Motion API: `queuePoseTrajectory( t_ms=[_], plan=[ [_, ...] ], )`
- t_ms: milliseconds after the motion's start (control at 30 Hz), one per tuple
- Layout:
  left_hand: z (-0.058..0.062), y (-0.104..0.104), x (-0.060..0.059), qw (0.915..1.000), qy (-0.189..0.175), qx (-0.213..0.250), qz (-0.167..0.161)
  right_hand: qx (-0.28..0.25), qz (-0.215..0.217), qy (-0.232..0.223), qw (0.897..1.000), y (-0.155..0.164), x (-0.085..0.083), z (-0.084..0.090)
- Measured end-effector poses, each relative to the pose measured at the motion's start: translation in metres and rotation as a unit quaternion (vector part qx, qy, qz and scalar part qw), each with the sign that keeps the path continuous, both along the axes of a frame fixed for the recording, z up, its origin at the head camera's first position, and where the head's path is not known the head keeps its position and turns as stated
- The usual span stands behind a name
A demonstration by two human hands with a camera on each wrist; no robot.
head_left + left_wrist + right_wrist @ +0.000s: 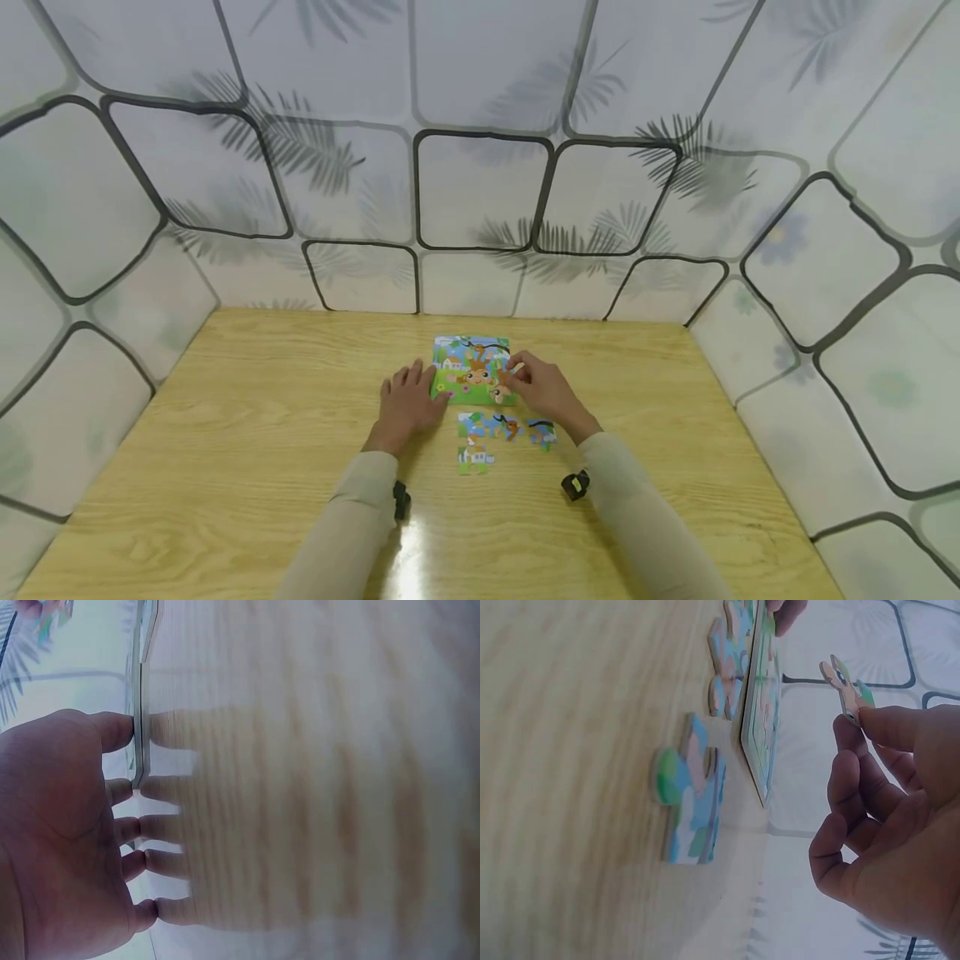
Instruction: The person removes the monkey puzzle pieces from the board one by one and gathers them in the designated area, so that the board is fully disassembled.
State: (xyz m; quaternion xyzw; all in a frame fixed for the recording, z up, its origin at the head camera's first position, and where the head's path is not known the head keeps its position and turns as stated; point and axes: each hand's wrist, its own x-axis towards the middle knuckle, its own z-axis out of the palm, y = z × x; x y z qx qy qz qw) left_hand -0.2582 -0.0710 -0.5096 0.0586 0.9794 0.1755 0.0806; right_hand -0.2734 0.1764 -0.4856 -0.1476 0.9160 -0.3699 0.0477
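A puzzle board [450, 397] with a cartoon monkey picture lies flat on the table. My left hand [408, 404] rests at its left side, fingertips on the tabletop and thumb at the board's edge. Over the board's lower right corner, my right hand [549, 390] pinches a puzzle piece [847, 694] between thumb and index finger. That piece is held up on edge and shows part of a monkey's face. Just below the board lie several puzzle pieces [472, 457], some close together. One loose piece [694, 806] sits apart, under the right wrist.
The wooden table [285, 433] runs back to a patterned fabric wall [480, 192], with side walls to the left and right. A black wrist device [575, 485] is at the right sleeve, and another [401, 502] at the left one.
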Motion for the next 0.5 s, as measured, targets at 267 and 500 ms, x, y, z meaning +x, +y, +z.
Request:
queuePoseTrajectory(
  t_ms=[267, 500],
  plan=[
    [-0.001, 0.001, -0.001, 1.0, 0.0, 0.004, 0.001, 0.012, 0.019, -0.005, 1.0, 0.009, 0.029, -0.004],
    [-0.004, 0.0, -0.002, 1.0, -0.003, 0.006, 0.005, 0.03, 0.046, -0.025, 0.998, 0.011, 0.053, -0.009]
  ],
)
